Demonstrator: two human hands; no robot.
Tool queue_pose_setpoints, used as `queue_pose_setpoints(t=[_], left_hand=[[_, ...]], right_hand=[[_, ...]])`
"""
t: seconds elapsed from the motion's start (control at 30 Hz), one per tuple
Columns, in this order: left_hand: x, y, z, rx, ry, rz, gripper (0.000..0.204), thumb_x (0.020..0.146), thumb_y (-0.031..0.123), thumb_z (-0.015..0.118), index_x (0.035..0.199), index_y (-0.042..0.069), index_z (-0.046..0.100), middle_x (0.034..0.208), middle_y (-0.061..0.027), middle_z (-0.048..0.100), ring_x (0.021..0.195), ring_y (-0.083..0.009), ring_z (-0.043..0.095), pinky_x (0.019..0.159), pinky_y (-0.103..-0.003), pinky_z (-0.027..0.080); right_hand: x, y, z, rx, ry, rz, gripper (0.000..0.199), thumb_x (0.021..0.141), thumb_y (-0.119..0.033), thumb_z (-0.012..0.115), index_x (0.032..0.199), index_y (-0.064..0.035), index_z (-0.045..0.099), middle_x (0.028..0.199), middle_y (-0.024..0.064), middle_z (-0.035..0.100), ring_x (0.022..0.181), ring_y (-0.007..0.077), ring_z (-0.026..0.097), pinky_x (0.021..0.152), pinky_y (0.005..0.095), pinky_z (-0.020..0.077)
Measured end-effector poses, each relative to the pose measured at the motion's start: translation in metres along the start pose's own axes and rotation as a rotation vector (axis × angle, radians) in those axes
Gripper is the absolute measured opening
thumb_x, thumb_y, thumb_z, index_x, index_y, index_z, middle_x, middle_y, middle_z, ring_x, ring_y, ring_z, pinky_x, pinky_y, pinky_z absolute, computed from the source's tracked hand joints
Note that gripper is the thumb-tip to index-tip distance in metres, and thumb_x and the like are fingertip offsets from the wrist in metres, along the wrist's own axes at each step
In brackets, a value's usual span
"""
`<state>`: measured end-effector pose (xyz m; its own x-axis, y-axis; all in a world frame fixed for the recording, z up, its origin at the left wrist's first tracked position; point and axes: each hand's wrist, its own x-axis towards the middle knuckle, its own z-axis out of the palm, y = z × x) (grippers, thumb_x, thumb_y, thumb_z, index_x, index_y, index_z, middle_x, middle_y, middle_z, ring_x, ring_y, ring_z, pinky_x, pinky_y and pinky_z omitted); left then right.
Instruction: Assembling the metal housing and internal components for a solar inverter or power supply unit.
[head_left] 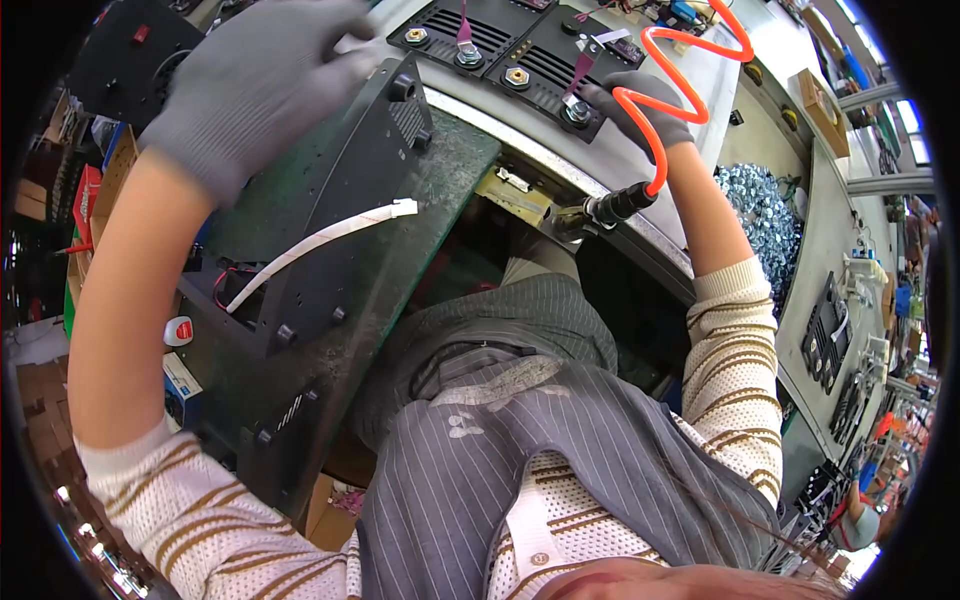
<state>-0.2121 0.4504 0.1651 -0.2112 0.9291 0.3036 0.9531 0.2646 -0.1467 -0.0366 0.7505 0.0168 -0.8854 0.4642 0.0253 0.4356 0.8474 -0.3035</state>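
On our left hand (260, 85) and right hand (650, 86) we wear grey gloves (215, 145); our cream, brown-striped knit top (738, 365) sits under a dark grey pinstriped apron (440, 490).

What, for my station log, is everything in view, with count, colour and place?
Slotted panels: two, black, top centre
Purple strips: two, purple, on these panels
Brass nuts: two, gold, on these panels
Coiled hose: one, orange, upper right
Hose fitting: one, black, at hose's end
Large panel: one, black, left of centre
Cable: one, white, across the large panel
Worktop: one, green, left of centre
Metal pieces: many, bluish, right
Co-worker: one, grey sleeve, lower right
Other items: uncounted, mixed, edges
Apron: one, grey striped, bottom centre
Sleeves: two, cream striped, both sides
Left hand: one, grey glove, upper left
Right hand: one, grey glove, beside right slotted panel
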Motion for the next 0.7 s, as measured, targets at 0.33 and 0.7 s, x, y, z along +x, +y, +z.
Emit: queue_pose_setpoints(t=[0.33, 0.7], left_hand=[[-0.119, 0.011, -0.067, -0.412, -0.185, -0.666, 0.026, 0.088, 0.017, 0.059, 0.106, -0.002, 0.062, 0.084, -0.005, 0.062, 0.076, -0.0098, 0.057, 0.07, -0.025, 0.046], [-0.24, 0.046, -0.121, -0.468, -0.115, -1.003, 0.03, 0.09, 0.013, 0.057, 0.115, -0.004, 0.058, 0.109, -0.0089, 0.062, 0.099, -0.0138, 0.058, 0.088, -0.026, 0.044]], right_hand=[[-0.005, -0.004, 0.019, 0.079, 0.121, -0.008, 0.039, 0.083, -0.044, 0.062, 0.093, -0.006, 0.068, 0.08, 0.0126, 0.065, 0.076, 0.0231, 0.062, 0.072, 0.0346, 0.0463], [-0.006, 0.025, 0.032, 0.77, -0.169, 0.399, 0.038, 0.089, -0.04, 0.055, 0.104, -0.0051, 0.06, 0.065, 0.0025, 0.058, 0.045, 0.0105, 0.052, 0.042, 0.0234, 0.0393]])
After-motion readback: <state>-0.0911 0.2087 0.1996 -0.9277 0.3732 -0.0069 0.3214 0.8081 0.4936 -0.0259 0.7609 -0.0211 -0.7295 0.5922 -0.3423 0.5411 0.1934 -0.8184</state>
